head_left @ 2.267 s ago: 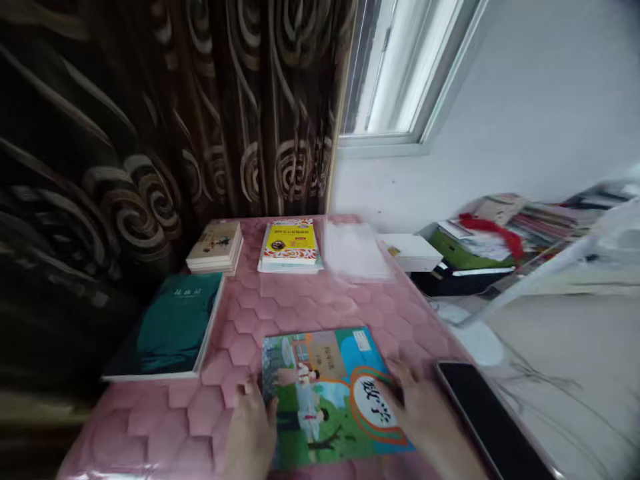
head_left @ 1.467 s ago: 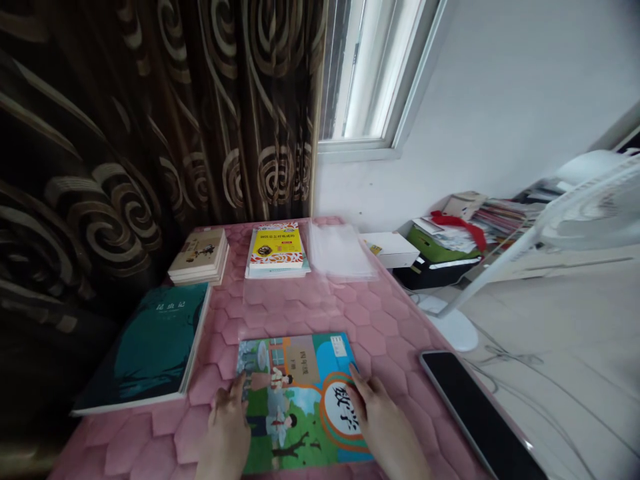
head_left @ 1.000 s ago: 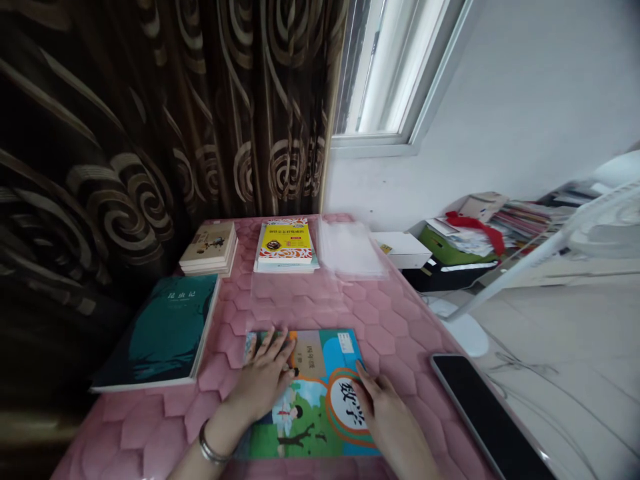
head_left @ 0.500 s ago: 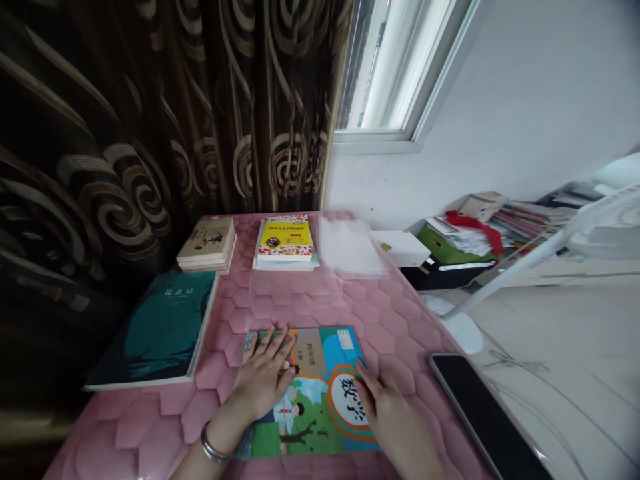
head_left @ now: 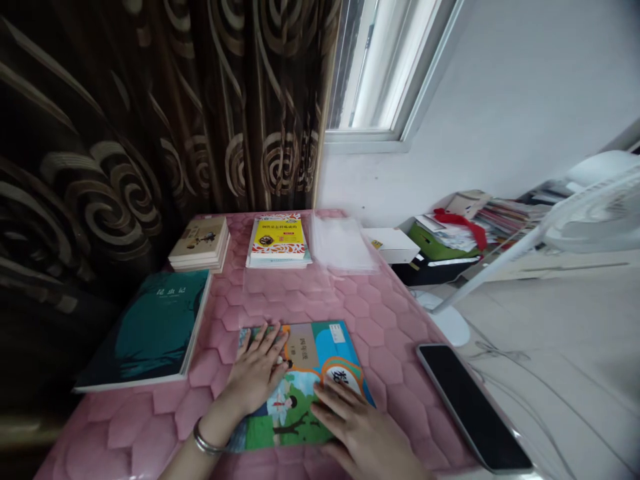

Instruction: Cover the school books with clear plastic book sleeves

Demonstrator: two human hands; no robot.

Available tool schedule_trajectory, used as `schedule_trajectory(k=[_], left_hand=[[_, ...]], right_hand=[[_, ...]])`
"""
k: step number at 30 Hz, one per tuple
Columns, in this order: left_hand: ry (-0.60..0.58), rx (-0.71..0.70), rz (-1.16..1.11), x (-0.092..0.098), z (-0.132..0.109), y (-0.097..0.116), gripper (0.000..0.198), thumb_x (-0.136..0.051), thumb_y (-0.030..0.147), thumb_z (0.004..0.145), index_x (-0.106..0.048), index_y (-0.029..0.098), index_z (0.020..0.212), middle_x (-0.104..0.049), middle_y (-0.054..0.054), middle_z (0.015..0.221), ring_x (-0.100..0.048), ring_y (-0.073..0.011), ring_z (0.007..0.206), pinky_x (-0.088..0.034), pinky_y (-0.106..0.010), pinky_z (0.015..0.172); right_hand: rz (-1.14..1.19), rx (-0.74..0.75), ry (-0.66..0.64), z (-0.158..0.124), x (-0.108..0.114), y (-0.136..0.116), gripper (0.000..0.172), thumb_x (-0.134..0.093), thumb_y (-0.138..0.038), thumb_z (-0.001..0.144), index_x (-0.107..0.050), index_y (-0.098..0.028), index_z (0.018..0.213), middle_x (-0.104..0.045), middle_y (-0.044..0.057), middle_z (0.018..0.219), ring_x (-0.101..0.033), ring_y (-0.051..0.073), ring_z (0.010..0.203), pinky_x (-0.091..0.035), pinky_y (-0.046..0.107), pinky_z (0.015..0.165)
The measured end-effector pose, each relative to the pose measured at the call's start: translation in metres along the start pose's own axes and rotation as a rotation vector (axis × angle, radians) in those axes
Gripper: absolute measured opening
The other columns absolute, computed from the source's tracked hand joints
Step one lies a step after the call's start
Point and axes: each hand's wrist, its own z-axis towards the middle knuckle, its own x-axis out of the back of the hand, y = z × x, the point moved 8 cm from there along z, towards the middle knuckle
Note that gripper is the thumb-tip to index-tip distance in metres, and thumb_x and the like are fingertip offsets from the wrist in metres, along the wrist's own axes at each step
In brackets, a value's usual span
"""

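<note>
L hand [head_left: 257, 370] lay flat, fingers spread wide, on the far-left part of the maths bk [head_left: 306, 387]; R hand [head_left: 363, 433] was palm down over its right part, fingers extended & a bit apart. Neither gripped anything. Bk sat nr the table's [head_left: 385, 333] near edge (metal bangle [head_left: 204, 443] on L wrist). Phone [head_left: 473, 407] lay along the right edge, green bk [head_left: 150, 330] by the left edge, yellow-topped stack [head_left: 279, 241] nr the far edge.
</note>
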Motion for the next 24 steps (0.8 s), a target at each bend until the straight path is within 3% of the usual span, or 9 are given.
schedule_trajectory(k=[5,9,12,17,22,24], left_hand=[[-0.096,0.015,-0.140,0.011,-0.012,0.009,0.056,-0.043,0.042,0.096,-0.033,0.025,0.148,-0.028,-0.007,0.157,-0.024,-0.0249,0.146,-0.018,-0.054,0.118],[-0.248,-0.097,-0.348,0.022,-0.047,0.034,0.059,-0.056,0.045,0.090,-0.040,0.032,0.145,-0.030,-0.005,0.157,-0.026,-0.0260,0.145,-0.022,-0.053,0.118],[-0.320,-0.099,-0.400,0.025,-0.070,0.041,0.071,-0.069,0.038,0.081,-0.038,0.038,0.145,-0.026,-0.002,0.158,-0.024,-0.0286,0.145,-0.026,-0.053,0.116],[-0.304,-0.053,-0.358,0.028,-0.075,0.038,0.072,-0.069,0.023,0.079,-0.041,0.040,0.143,-0.034,0.001,0.154,-0.033,-0.0257,0.142,-0.035,-0.047,0.114],[-0.237,-0.011,-0.335,0.042,-0.069,0.038,0.049,-0.062,0.023,0.082,-0.059,0.036,0.129,-0.057,0.000,0.139,-0.053,-0.0232,0.128,-0.046,-0.038,0.106],[-0.213,0.035,-0.344,0.048,-0.070,0.031,0.039,-0.058,0.023,0.084,-0.066,0.036,0.120,-0.068,0.001,0.125,-0.063,-0.0216,0.115,-0.050,-0.034,0.099]], right_hand=[[0.043,-0.022,-0.027,0.003,0.007,0.000,0.053,-0.071,-0.021,0.080,-0.060,-0.026,0.132,-0.044,0.006,0.148,-0.038,0.030,0.138,-0.034,0.049,0.114],[0.082,-0.046,-0.026,0.004,0.008,0.001,0.049,-0.068,-0.019,0.081,-0.063,-0.029,0.128,-0.048,0.004,0.146,-0.041,0.028,0.137,-0.035,0.048,0.113],[0.106,-0.049,-0.007,0.004,0.009,0.001,0.049,-0.066,-0.018,0.080,-0.063,-0.030,0.127,-0.049,0.003,0.145,-0.042,0.027,0.136,-0.036,0.048,0.113],[0.099,-0.069,-0.007,0.004,0.011,0.000,0.045,-0.065,-0.020,0.082,-0.065,-0.030,0.125,-0.051,0.003,0.144,-0.045,0.026,0.135,-0.038,0.046,0.111],[0.092,-0.032,0.014,0.005,0.019,-0.007,0.034,-0.055,-0.020,0.090,-0.068,-0.027,0.120,-0.057,0.003,0.139,-0.049,0.024,0.131,-0.039,0.042,0.111],[0.096,-0.027,0.048,0.006,0.025,-0.007,0.031,-0.050,-0.019,0.092,-0.071,-0.027,0.113,-0.066,0.003,0.128,-0.057,0.021,0.123,-0.044,0.036,0.104]])
